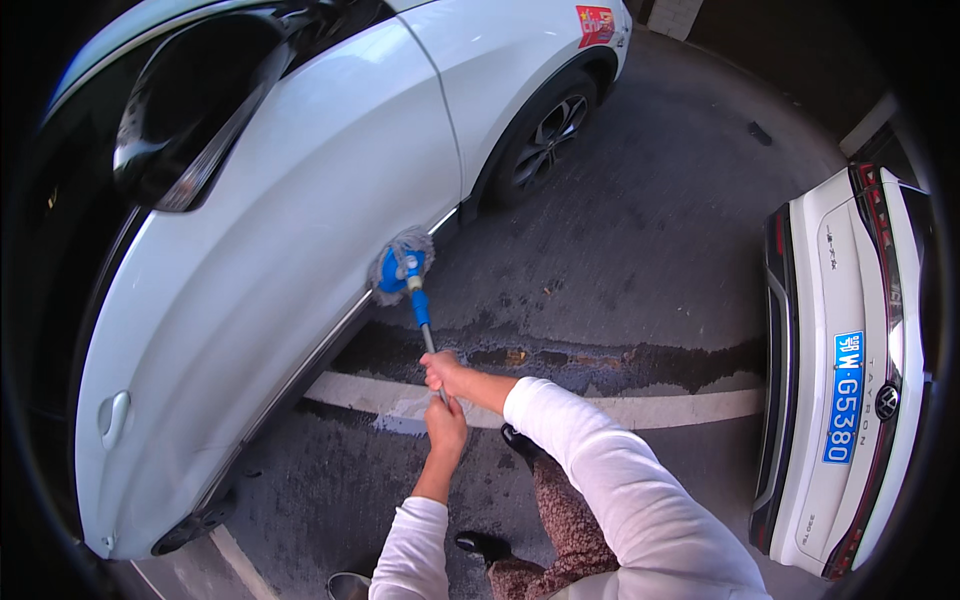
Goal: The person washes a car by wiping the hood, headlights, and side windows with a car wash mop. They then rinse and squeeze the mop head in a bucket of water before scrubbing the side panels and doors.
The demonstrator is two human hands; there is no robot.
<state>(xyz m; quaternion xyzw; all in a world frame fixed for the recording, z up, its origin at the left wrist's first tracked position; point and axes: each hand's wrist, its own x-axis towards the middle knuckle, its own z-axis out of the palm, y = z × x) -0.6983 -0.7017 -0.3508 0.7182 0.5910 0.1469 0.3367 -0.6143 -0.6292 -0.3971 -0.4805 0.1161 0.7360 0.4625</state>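
Observation:
Both of my hands are closed around the thin grey pole (428,339) of a car-wash mop. My right hand (444,372) grips it higher up, nearer the head, and my left hand (446,426) holds the lower end just behind. At the far end, the blue mop head (393,268) with its grey shaggy strands (411,237) lies against the lower edge of the white car's door (322,202). A blue joint (420,306) links head and pole. How firmly the strands press on the paint cannot be seen.
The white car's side mirror (202,105), door handle (115,418) and front wheel (551,142) are on the left. A second white car (814,300) stands at the right, rear towards me. Wet patches (585,360) and a white line (675,409) mark the floor. A container rim (349,576) shows below.

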